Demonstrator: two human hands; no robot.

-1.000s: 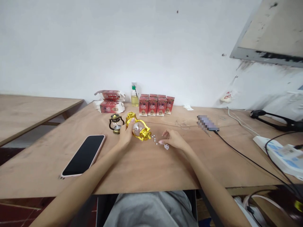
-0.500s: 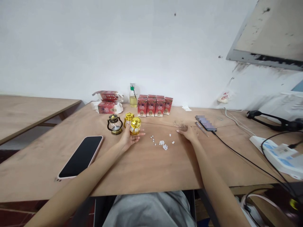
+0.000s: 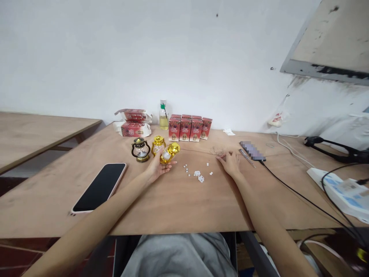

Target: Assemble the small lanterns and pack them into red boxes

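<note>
My left hand (image 3: 156, 166) holds a small gold toy lantern (image 3: 169, 152), tilted to the right just above the wooden table (image 3: 173, 200). A second gold lantern (image 3: 158, 144) and a dark bronze one (image 3: 140, 149) stand right behind it. My right hand (image 3: 230, 162) rests palm down on the table, its fingertips on thin wire handles (image 3: 218, 151), beside a screwdriver (image 3: 247, 157). Several tiny white parts (image 3: 197, 173) lie between the two hands.
A black phone in a pink case (image 3: 99, 187) lies at the left. Red boxes (image 3: 189, 128), opened red packs (image 3: 134, 123) and a small oil bottle (image 3: 163, 116) stand by the wall. Black cables (image 3: 300, 197), a white paper pack (image 3: 343, 191) and a blurred dark device (image 3: 253, 150) occupy the right.
My right hand left the small white parts and moved right and back to the wire handles. The gold lantern in my left hand was set upright, then tipped to the right.
</note>
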